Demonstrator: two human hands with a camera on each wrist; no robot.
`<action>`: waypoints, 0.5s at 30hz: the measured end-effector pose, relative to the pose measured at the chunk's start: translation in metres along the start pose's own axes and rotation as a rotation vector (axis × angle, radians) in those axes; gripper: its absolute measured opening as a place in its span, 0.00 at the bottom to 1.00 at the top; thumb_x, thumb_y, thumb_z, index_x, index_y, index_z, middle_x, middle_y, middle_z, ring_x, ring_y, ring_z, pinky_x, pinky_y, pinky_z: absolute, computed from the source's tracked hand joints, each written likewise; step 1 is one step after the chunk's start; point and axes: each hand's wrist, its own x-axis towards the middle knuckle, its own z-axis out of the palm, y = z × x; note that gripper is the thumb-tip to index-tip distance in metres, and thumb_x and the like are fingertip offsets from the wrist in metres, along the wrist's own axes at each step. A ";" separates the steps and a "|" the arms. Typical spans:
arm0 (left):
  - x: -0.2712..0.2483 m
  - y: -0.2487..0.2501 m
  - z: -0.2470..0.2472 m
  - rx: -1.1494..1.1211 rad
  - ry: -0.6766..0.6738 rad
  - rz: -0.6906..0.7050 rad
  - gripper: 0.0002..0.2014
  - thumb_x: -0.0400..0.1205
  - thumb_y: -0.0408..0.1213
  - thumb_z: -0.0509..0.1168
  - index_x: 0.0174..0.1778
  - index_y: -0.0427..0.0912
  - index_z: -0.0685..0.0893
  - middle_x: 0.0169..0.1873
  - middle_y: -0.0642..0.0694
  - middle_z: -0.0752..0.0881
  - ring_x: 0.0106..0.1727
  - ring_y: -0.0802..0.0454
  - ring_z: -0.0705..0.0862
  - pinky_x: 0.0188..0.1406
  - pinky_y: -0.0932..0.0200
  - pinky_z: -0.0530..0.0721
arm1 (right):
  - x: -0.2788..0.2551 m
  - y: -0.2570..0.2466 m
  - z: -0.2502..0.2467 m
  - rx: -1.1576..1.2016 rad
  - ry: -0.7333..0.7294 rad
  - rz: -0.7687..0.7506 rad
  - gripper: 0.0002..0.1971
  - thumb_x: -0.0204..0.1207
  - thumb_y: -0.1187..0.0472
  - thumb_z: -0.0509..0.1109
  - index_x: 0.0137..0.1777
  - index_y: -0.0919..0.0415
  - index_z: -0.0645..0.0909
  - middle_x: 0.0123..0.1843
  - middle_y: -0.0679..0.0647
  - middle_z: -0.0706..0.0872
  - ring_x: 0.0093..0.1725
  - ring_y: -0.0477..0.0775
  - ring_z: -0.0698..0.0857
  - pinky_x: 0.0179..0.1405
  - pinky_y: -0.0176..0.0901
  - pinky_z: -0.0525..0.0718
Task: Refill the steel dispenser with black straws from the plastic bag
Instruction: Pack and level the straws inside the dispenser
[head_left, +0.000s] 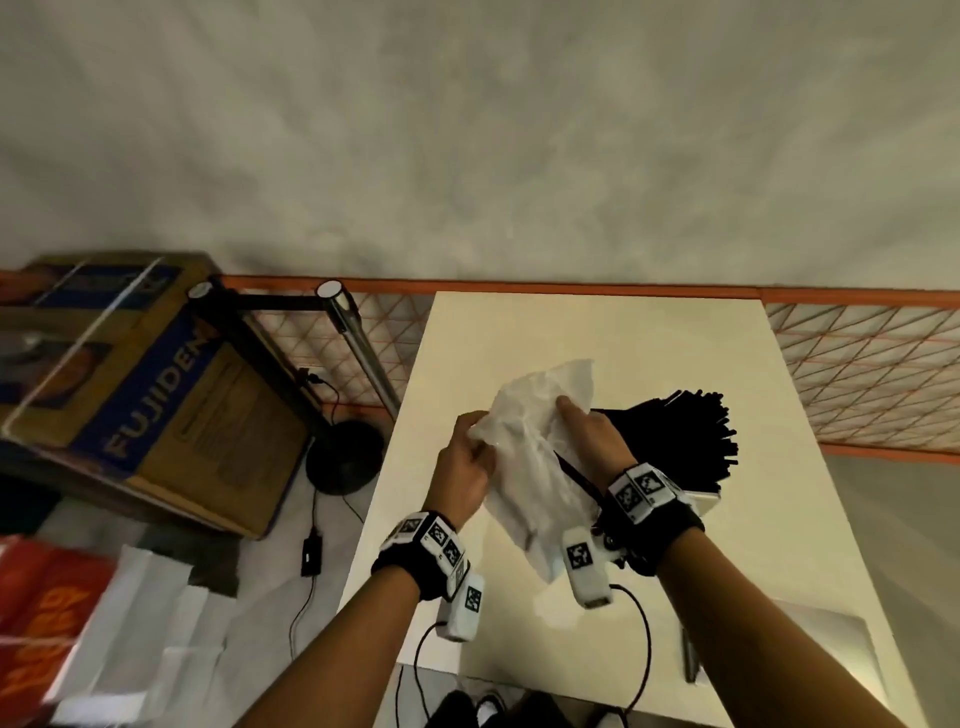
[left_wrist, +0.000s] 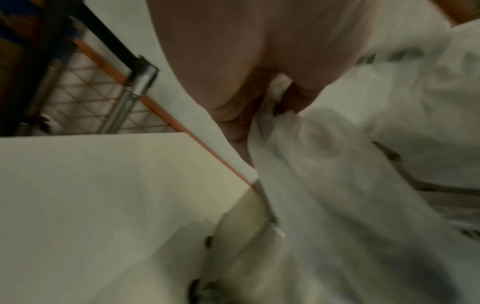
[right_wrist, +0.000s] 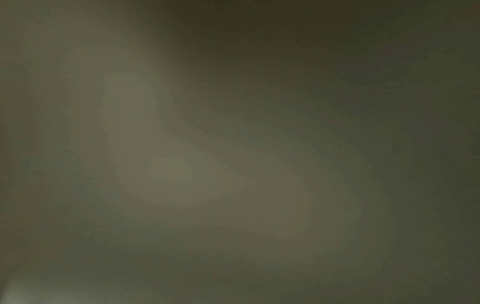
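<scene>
A pale bench stands against a grey wall. Above it, the left hand and right hand both pinch the crumpled plastic bag. The black straws stand bunched in the steel dispenser just beyond the right wrist.

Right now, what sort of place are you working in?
Probably a storeroom or back room, not a serving counter. A taped cardboard box sits on the floor beside the white table, an orange wire-mesh panel runs along a bare plaster wall, and a stanchion post leans nearby.
</scene>
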 end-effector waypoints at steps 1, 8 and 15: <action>-0.003 -0.007 -0.010 0.034 0.032 -0.022 0.15 0.87 0.33 0.61 0.67 0.56 0.76 0.50 0.54 0.88 0.53 0.49 0.87 0.51 0.54 0.84 | 0.002 0.001 0.007 -0.047 0.004 -0.026 0.22 0.86 0.45 0.58 0.50 0.64 0.82 0.48 0.58 0.85 0.44 0.57 0.83 0.50 0.46 0.77; -0.024 -0.088 -0.065 0.199 0.183 -0.223 0.14 0.90 0.35 0.58 0.72 0.50 0.73 0.57 0.41 0.87 0.59 0.40 0.84 0.58 0.50 0.81 | 0.010 0.019 0.055 -0.332 0.053 -0.233 0.15 0.80 0.53 0.69 0.64 0.55 0.77 0.48 0.53 0.85 0.47 0.58 0.85 0.46 0.46 0.82; -0.046 -0.126 -0.061 0.217 0.036 -0.241 0.19 0.85 0.32 0.58 0.62 0.64 0.71 0.36 0.49 0.87 0.42 0.42 0.86 0.49 0.41 0.87 | -0.036 0.033 0.123 -0.577 -0.304 -0.948 0.09 0.76 0.56 0.59 0.46 0.54 0.82 0.41 0.50 0.86 0.38 0.54 0.82 0.39 0.50 0.83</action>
